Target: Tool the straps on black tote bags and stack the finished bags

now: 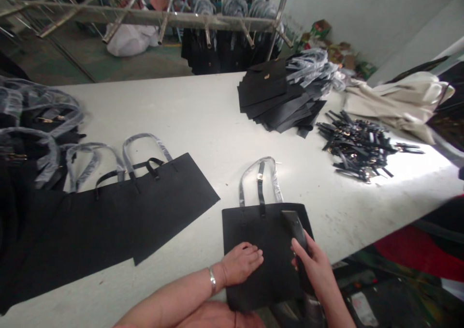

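A black bag (268, 255) lies flat at the table's front edge, its plastic-wrapped handles (277, 185) pointing away from me. A black strap (260, 187) with a small metal piece stretches up between the handles. My left hand (242, 263) rests on the left part of the bag, fingers stretched out and holding nothing. In my right hand (308, 255) is a dark handheld tool (295, 225) with a flat metallic end, fingers wrapped round it. That end is over the bag's upper right part.
Black bags (159, 202) overlap at the left of the white table (163, 105). A stack of black pieces (279, 96) lies at the back right, near a pile of black straps (358, 144) and beige cloth (395, 100). A metal rack (145, 16) stands behind.
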`<state>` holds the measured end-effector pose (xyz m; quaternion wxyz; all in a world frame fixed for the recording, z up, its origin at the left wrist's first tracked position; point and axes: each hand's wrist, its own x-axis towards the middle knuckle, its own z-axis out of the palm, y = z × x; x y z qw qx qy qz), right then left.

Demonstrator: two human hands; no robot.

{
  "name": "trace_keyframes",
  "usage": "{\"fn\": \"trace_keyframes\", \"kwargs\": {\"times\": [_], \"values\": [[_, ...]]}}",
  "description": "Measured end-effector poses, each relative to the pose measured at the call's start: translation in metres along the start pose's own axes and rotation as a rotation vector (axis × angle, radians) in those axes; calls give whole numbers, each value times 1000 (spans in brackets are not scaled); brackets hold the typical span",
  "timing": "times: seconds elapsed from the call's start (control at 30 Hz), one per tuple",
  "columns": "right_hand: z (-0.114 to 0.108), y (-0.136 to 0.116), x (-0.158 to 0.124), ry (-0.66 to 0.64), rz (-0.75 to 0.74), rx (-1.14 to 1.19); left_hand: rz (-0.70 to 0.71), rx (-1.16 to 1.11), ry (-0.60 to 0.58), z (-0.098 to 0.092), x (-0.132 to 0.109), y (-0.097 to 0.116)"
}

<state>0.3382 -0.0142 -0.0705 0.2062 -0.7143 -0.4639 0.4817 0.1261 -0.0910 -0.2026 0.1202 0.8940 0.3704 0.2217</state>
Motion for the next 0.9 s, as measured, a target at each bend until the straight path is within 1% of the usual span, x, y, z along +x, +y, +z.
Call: {"fn": "trace_keyframes", "kwargs": {"times": [0.07, 0.17, 0.23, 0.33, 0.43, 0.57, 0.67, 0.73, 0.8, 0.83, 0.87, 0.9], "values": [[3, 1, -15, -150, 27, -61, 64, 19, 18, -3, 0, 0], [22, 1, -28, -350, 29, -158, 142, 23, 27, -5, 1, 0], [37, 0, -28, -426, 9, -184, 146, 16, 31, -4, 2, 0], [56, -5, -22, -457, -17, -202, 149, -5, 47, -1, 3, -1], [68, -13, -14, -457, -77, -240, 140, -39, 38, 1, 6, -1], [85, -30, -5, -334, -242, -268, 104, -52, 9, 4, 7, -1], [90, -44, -4, -271, -271, -268, 71, -93, -62, 5, 5, 1], [81, -47, -6, -242, -263, -248, 20, -124, -99, 2, 4, 2], [65, -42, -11, -238, -247, -216, -52, -179, -86, -7, 5, 0], [57, -36, -13, -240, -242, -205, -119, -205, -49, -13, 8, -3], [48, -28, -14, -248, -249, -206, -218, -213, 9, -20, 12, -8], [42, -19, -15, -216, -275, -216, -354, -195, 82, -27, 18, -15]]}}
